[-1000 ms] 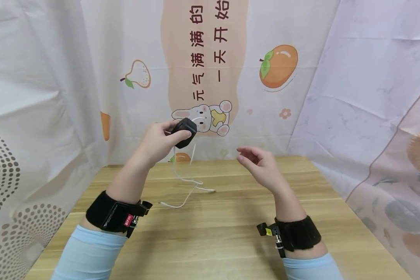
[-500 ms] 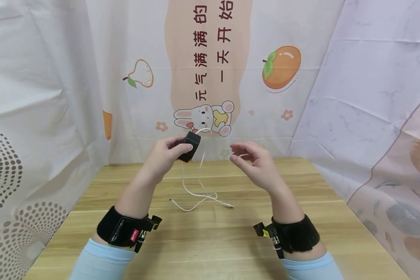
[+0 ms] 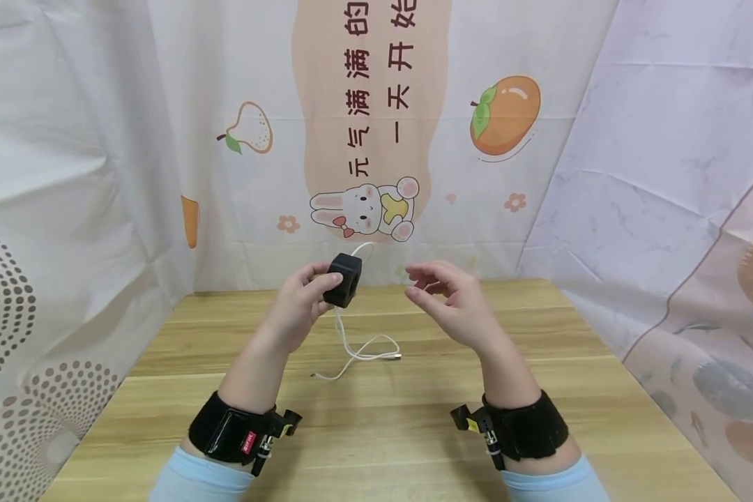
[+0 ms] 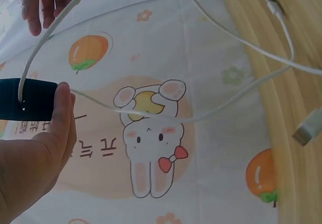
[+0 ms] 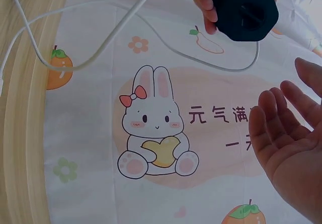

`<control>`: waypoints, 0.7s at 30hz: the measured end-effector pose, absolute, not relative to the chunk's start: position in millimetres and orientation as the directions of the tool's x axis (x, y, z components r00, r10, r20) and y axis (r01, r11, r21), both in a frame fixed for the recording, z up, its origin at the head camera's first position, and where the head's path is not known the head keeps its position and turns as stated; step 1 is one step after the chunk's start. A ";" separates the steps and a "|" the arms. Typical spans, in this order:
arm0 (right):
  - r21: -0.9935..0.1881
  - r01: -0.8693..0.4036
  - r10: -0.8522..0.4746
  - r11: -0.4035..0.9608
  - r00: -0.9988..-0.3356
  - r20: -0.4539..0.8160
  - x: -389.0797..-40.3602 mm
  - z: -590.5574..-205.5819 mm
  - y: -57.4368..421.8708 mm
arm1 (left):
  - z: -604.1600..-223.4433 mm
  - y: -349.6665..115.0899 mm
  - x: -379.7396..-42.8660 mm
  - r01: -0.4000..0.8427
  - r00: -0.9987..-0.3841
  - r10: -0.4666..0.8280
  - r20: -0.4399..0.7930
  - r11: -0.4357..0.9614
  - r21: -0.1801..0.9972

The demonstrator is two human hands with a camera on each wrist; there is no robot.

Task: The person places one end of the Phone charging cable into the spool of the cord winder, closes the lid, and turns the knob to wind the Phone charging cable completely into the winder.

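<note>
In the head view my left hand [image 3: 301,303] pinches a black, chunky block [image 3: 344,279] between thumb and fingers, above the far part of the table. A white cable [image 4: 231,34] runs out of the block, loops about and hangs down towards the tabletop. The left wrist view shows its flat metal plug [image 4: 308,128] and a smaller plug [image 4: 274,6]. In the right wrist view the block's angular end [image 5: 246,13] has a dark slot. To the right, my right hand [image 3: 448,300] holds nothing, its fingers loosely bent and apart from the block.
Beneath both hands lies a wood-grain table [image 3: 376,432]. A printed curtain [image 3: 257,209] with a rabbit and fruit hangs at the table's far edge, and further cloth [image 3: 652,174] lines the sides. Both wrists wear black straps [image 3: 527,427] with small cameras.
My left hand has lowered the block and brought it slightly right, turning it. The cable's hanging ends have shifted with it. My right hand has moved a little left.
</note>
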State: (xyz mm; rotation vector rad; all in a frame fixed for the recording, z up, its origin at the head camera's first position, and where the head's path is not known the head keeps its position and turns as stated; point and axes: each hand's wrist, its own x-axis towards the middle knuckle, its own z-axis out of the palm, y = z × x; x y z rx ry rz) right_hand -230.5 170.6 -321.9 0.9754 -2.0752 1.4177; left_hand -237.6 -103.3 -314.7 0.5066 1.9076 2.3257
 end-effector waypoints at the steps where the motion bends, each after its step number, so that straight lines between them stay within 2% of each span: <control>1: -0.613 -0.757 -0.306 0.227 -0.653 0.693 -230.5 -322.8 170.3 | -316.9 -102.8 -237.3 0.122 -0.943 0.276 0.188 -0.238 0.964; 6: -0.619 -0.749 -0.308 0.236 -0.662 0.683 -230.1 -328.0 171.1 | -326.1 -102.3 -235.2 0.090 -0.946 0.273 0.173 -0.291 0.953; 13: -0.674 -0.703 -0.281 0.227 -0.710 0.645 -229.0 -340.4 174.1 | -336.6 -104.9 -233.2 0.073 -0.945 0.281 0.165 -0.313 0.947; 21: -0.738 -0.648 -0.309 0.189 -0.752 0.582 -233.6 -350.1 167.6 | -347.1 -104.8 -226.5 0.084 -0.922 0.328 0.206 -0.351 0.933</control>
